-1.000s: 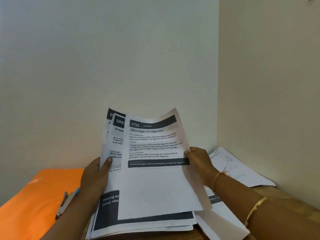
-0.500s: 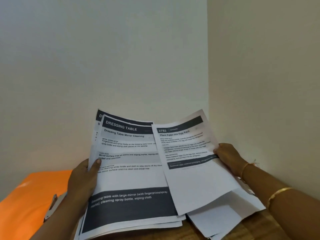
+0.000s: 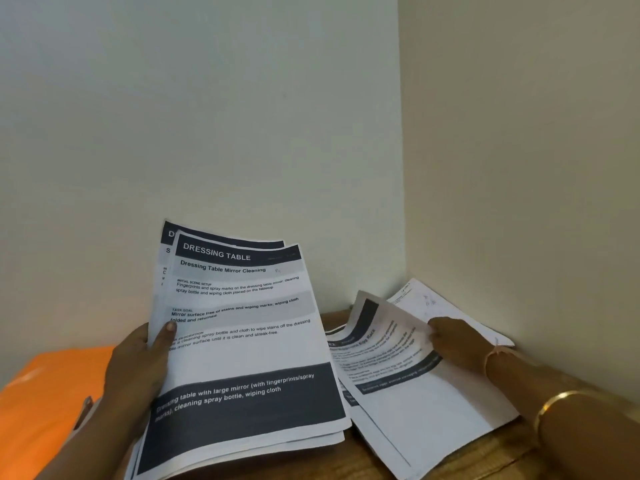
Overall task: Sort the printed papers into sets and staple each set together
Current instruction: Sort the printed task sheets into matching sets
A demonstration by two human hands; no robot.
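Note:
My left hand (image 3: 138,368) grips a stack of printed papers (image 3: 242,341) by its left edge, thumb on the top sheet, which is headed "DRESSING TABLE". The stack is tilted up off the wooden table. To the right, my right hand (image 3: 457,344) pinches the egg rack sheet (image 3: 391,351) at its right edge; the sheet curls low over a pile of papers (image 3: 433,417) lying on the table by the corner. A stapler (image 3: 85,410) peeks out behind my left wrist, mostly hidden.
An orange folder (image 3: 45,403) lies at the left on the wooden table (image 3: 467,459). Two plain walls meet in a corner behind the right pile. More white sheets (image 3: 436,303) lie against that corner.
My right hand has carried the egg rack sheet off the held stack, to the right and down onto the pile by the corner. The dressing table sheet is now fully uncovered.

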